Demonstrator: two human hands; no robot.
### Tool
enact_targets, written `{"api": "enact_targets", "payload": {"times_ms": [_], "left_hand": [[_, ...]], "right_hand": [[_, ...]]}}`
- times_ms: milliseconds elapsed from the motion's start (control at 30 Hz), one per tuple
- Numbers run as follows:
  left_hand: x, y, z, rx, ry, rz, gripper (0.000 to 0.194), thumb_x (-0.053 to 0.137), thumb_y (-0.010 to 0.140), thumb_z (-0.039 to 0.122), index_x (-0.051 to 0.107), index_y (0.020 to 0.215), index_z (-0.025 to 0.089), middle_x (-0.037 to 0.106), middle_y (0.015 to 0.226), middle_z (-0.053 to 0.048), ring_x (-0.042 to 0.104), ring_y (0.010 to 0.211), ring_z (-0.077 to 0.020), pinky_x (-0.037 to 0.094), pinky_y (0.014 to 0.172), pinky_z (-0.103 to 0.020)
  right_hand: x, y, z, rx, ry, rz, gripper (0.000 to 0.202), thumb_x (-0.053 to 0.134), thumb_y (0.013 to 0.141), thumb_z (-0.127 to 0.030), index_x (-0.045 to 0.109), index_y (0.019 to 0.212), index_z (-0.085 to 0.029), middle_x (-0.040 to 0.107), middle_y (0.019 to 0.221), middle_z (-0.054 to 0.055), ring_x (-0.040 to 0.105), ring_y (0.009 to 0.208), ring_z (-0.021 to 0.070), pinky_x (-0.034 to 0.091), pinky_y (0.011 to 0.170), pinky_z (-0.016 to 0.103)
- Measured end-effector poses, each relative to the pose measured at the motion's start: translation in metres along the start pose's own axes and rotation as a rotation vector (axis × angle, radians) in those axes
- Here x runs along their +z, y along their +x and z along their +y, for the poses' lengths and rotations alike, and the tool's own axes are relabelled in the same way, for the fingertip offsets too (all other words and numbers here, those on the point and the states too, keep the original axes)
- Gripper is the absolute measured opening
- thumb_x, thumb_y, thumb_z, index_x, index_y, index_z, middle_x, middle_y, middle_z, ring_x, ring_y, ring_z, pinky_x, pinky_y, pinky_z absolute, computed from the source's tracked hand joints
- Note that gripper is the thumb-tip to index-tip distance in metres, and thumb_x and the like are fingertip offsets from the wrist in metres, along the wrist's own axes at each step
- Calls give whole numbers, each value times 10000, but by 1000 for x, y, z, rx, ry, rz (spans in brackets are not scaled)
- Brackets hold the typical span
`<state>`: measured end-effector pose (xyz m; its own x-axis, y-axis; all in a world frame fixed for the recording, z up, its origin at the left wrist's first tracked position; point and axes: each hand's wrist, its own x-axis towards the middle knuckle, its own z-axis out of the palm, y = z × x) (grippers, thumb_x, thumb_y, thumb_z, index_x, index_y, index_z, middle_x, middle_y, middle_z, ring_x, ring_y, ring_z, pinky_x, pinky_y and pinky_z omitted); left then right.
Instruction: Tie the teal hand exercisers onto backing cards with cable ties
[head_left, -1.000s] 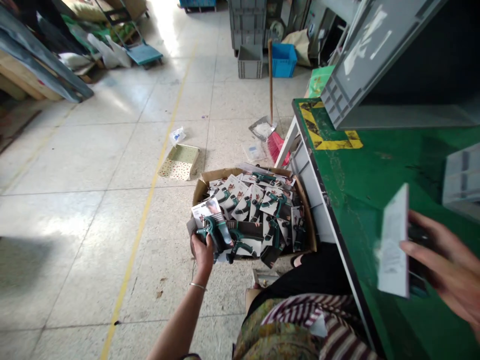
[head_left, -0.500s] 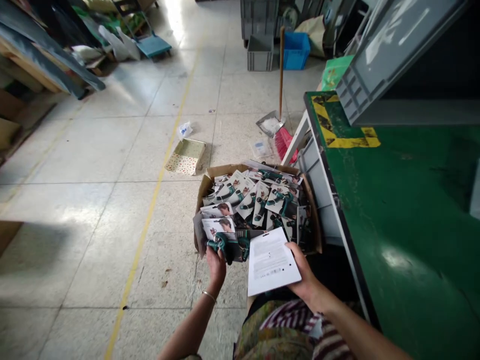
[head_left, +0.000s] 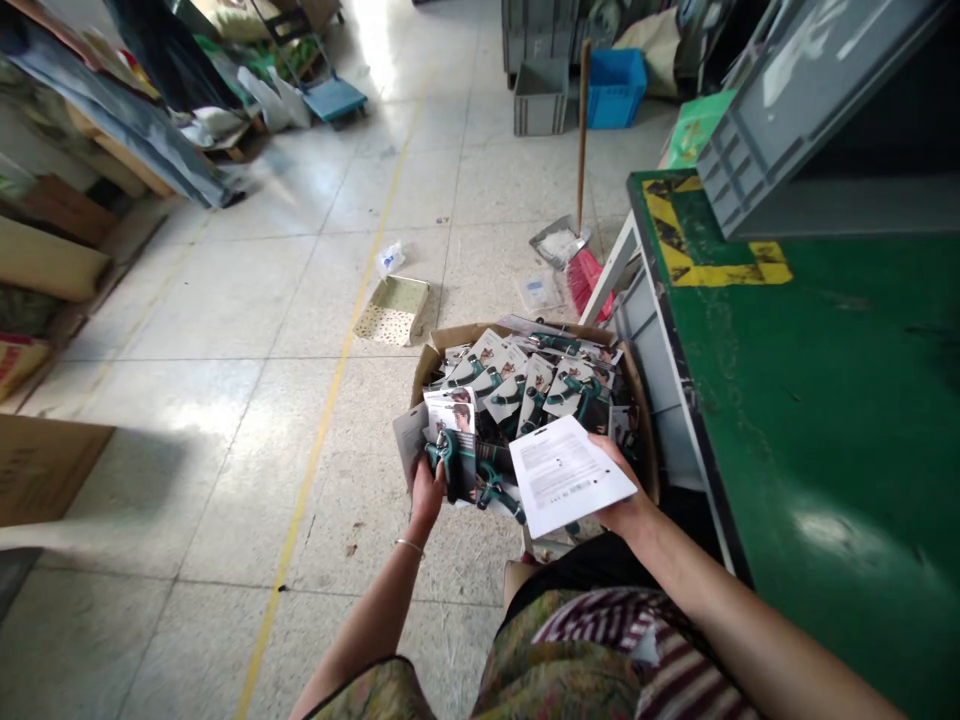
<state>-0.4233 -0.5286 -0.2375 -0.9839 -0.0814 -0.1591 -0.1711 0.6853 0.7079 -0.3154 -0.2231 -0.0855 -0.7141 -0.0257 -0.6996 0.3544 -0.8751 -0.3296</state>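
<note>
Left hand (head_left: 427, 492) clamped on packaged tools (head_left: 445, 450); right hand (head_left: 624, 497) clamped on white card (head_left: 564, 472). Filled carton (head_left: 425, 368) between and just beyond hands.

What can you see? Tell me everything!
Cardboard box: one, brown, in front
Carded tools: many, green and black, in box
Printed card: one, white, at box's near edge
Table: one, green, right side
Big crate: one, grey, on table
Small bin: one, grey, far floor
Blue bin: one, blue, beside it
Trolley: one, blue, far left
Tray: one, pale spotted, on floor
Dustpan: one, grey, near table
Brush: one, red, beside dustpan
Trousers: count unclear, blue and dark, far left
Left hand: one, bare, holding a carded tool
Right hand: one, bare, holding printed card
</note>
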Motion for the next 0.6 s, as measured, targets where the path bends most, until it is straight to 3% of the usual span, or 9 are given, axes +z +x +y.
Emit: {"api": "enact_targets", "payload": {"times_ms": [100,200,333,433,533,600], "left_hand": [[-10,10,8,-10,-22,-63,406,620,805,332,614,1160,136,706,1091,-144,643,1088,-300,481,947,-407],[-9,12,21,-45,-12,-76,378,649,780,373,642,1066,125,727,970,-139,678,972,-304,514,846,-387],[2,7,57,-39,1,-37,431,636,795,460,622,1086,142,714,952,-117,672,921,-287,515,798,-372],[12,15,110,148,3,-70,511,717,740,482,613,1143,185,693,1039,-92,639,995,-275,485,888,-367],[18,38,165,543,83,-160,570,763,715,481,611,1167,169,668,1064,-123,607,1044,-307,446,951,-405],[16,54,184,643,121,-159,557,739,749,482,597,1177,156,660,1051,-129,609,1026,-310,443,944,-416]], "right_hand": [[-15,-31,8,-56,3,91,239,557,845,-396,653,907,-187,733,813,38,671,758,226,515,694,310],[-31,-52,28,-13,-52,170,242,579,843,-434,632,862,-198,720,748,35,644,667,207,484,624,297],[-42,-45,54,99,-106,109,302,608,823,-502,586,814,-200,668,655,18,594,581,183,452,582,285],[-36,-14,60,115,-71,-8,320,614,811,-505,533,731,-207,610,595,-11,553,548,155,442,567,260],[-24,19,53,86,-122,-23,286,598,820,-464,523,714,-209,595,579,-12,551,554,150,442,556,245],[-22,33,46,86,-169,-11,270,591,824,-455,545,737,-204,609,589,-2,568,567,158,453,561,249]]}}
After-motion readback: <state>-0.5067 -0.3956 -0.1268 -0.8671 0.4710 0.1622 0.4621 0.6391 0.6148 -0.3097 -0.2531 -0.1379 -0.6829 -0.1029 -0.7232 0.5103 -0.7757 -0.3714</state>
